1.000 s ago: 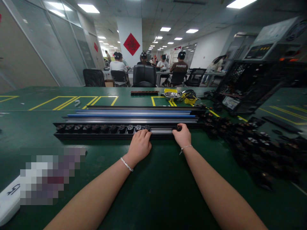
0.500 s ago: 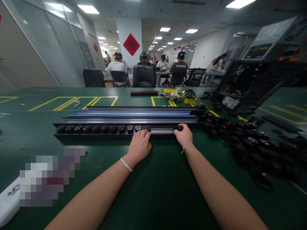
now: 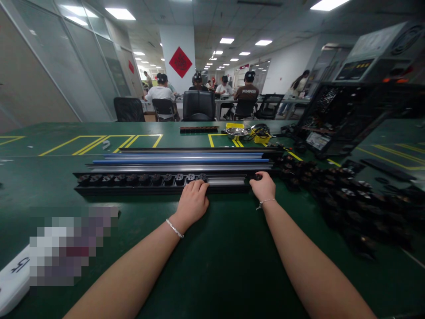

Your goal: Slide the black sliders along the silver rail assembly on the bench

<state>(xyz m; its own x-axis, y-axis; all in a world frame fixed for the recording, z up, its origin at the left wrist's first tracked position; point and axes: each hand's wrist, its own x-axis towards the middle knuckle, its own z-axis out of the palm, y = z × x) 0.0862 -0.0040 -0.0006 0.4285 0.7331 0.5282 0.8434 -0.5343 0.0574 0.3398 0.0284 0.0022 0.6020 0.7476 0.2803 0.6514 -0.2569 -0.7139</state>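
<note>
A long black rail lies across the green table, with a row of several small black round parts seated in its left half. My left hand rests on the rail's front edge, fingers curled over it beside the last seated part. My right hand is further right at the rail's end, fingers closed on a small black part that sits in the channel. A bare silver stretch of channel shows between my hands.
Behind the rail lie blue and silver rails. A heap of loose black parts spreads at the right. A black crate and grey machine stand at the right rear. A steel bowl sits further back. Several seated people work beyond the table.
My right hand has slid to the right along the rail with the small black part, widening the bare gap. My left hand has stayed put.
</note>
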